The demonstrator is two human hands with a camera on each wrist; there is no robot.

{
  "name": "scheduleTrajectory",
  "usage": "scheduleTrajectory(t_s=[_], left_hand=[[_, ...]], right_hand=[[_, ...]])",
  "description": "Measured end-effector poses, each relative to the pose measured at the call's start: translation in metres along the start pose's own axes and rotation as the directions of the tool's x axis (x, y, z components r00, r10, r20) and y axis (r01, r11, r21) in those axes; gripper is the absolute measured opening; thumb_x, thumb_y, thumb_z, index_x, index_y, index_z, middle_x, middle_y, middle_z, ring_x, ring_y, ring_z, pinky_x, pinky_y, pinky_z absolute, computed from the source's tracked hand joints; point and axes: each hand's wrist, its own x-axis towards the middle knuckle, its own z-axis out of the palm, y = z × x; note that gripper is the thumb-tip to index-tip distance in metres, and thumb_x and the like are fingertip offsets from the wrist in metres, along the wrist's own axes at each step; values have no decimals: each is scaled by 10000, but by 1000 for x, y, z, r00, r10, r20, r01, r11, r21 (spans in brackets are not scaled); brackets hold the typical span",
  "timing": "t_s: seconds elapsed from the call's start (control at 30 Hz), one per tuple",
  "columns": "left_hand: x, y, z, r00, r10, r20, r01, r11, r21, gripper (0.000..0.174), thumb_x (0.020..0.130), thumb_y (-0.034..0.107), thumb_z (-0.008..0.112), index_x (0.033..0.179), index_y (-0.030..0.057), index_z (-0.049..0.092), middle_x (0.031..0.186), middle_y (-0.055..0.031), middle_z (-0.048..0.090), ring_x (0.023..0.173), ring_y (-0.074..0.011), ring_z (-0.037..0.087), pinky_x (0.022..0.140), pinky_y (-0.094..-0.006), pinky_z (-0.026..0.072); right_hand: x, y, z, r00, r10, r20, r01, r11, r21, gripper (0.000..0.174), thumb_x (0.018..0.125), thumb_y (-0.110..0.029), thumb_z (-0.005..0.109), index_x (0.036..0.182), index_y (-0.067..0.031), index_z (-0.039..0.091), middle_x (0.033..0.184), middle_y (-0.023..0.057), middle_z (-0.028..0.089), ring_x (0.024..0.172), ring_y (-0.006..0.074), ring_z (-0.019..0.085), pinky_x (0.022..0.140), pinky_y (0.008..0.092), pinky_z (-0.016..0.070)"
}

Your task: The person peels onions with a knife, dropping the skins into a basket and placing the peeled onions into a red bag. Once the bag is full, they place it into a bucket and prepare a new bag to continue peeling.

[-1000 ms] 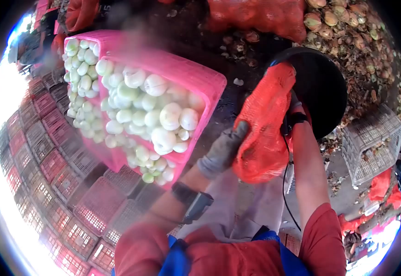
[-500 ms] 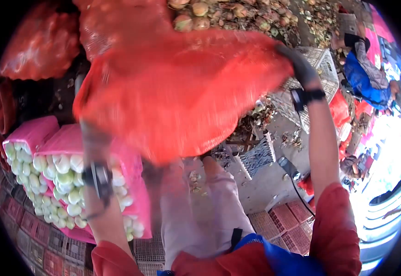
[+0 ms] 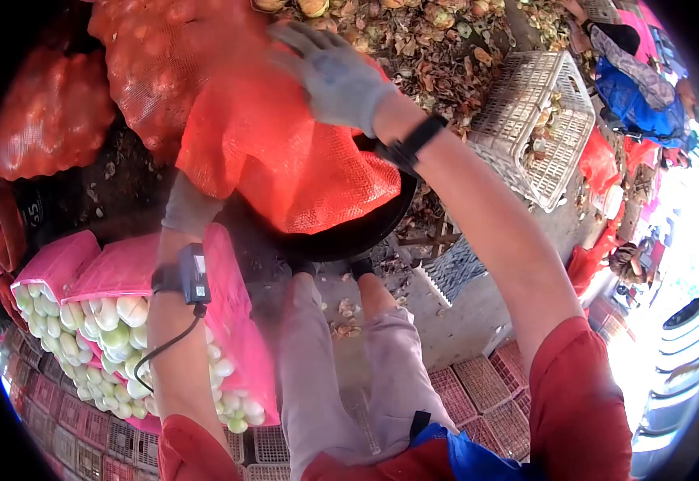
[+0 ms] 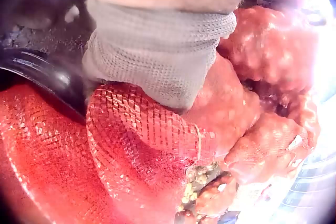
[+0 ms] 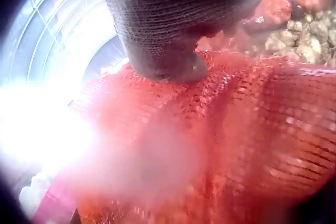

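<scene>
A red mesh bag (image 3: 285,160) lies draped over a round black tub (image 3: 357,240), whose rim shows at the front and right. My gloved left hand (image 3: 193,204) grips the bag at its left edge in the head view. In the left wrist view the mesh folds over that glove (image 4: 152,58), hiding its fingers. Across the bag's upper right lies my gloved right hand (image 3: 325,76), back up, with fingers stretched out and spread. In the right wrist view, this glove (image 5: 178,24) rests against the mesh, its thumb low on the bag.
Filled red mesh sacks (image 3: 153,72) stand at upper left. Pink crates of peeled onions (image 3: 233,297) sit at lower left. Onions and loose skins (image 3: 429,64) cover the ground beyond the tub. A white plastic crate (image 3: 518,104) lies to the right; a person in blue (image 3: 638,92) is farther off.
The bag, bunched between my hands at first, was spread wide and now lies lower over the tub. My right hand has moved leftward onto its top. The view has swung right.
</scene>
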Motion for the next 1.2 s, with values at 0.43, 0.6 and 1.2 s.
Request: scheduleTrajectory(t_s=[0.43, 0.6, 1.2], left_hand=[[-8, 54, -31, 985, -148, 87, 169, 914, -368, 749, 754, 159, 824, 1418, 42, 498, 1357, -164, 626, 1278, -311, 587, 1080, -368, 458], [-23, 77, -25, 968, -250, -5, 233, 909, -347, 660, 757, 153, 826, 1338, -7, 556, 1263, -220, 658, 1213, -347, 632, 1030, -382, 501], [-105, 68, 72, 896, -425, 128, 444, 846, -294, 404, 952, 249, 631, 1316, 73, 616, 1290, -232, 658, 1184, -384, 634, 979, -476, 507]], right_hand=[[-80, 34, -12, 994, 57, -92, -58, 998, -11, 416, 680, -138, 778, 1090, -144, 708, 1066, 69, 726, 1071, 264, 655, 1139, 461, 391], [-168, 39, 9, 999, -53, -10, 53, 998, -41, 283, 678, -153, 761, 956, -161, 711, 941, 45, 700, 992, 261, 648, 1111, 477, 409], [-301, -74, 59, 868, 464, 178, -497, 819, 286, 308, 739, -100, 705, 1043, -87, 661, 1057, 149, 652, 1006, 382, 632, 910, 489, 502]])
